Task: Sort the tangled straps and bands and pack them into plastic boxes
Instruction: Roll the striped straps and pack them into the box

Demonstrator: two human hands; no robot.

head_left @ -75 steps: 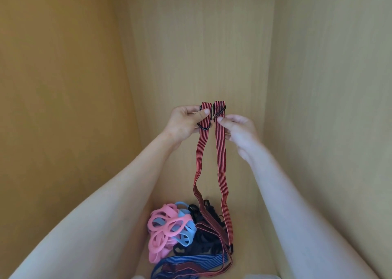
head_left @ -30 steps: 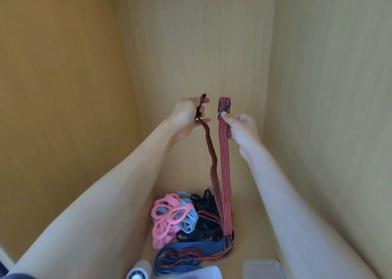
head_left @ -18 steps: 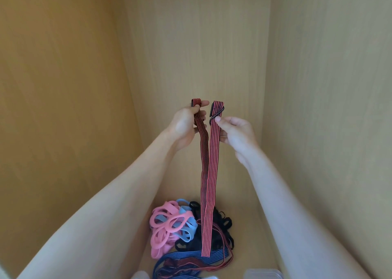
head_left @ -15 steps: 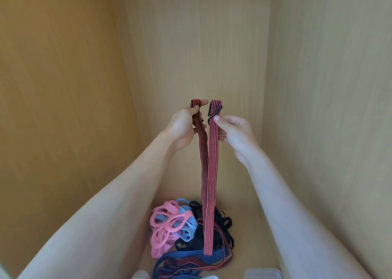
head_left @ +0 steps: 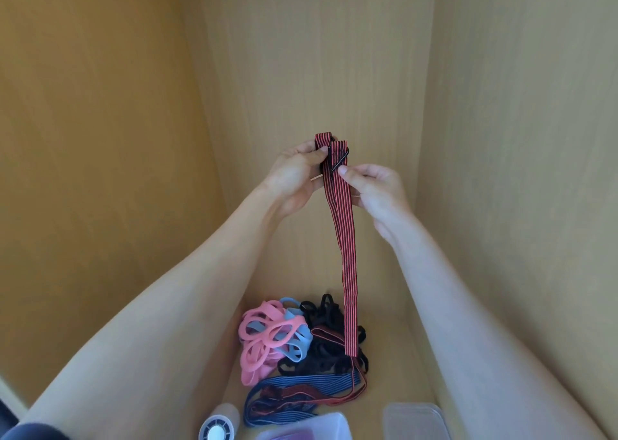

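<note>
Beside the band pile [head_left: 321, 356] a plastic box [head_left: 337, 421] holds something purple; left hand [head_left: 294, 178] and right hand [head_left: 378, 188] pinch the doubled red-black striped strap [head_left: 346, 245].

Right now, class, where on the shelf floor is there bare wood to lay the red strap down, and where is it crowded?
Bare shelf floor runs between the black bands and the right wall, down to the plastic boxes. Crowded: pink bands and blue striped strap fill the middle. The left arm hides the left side.
</note>
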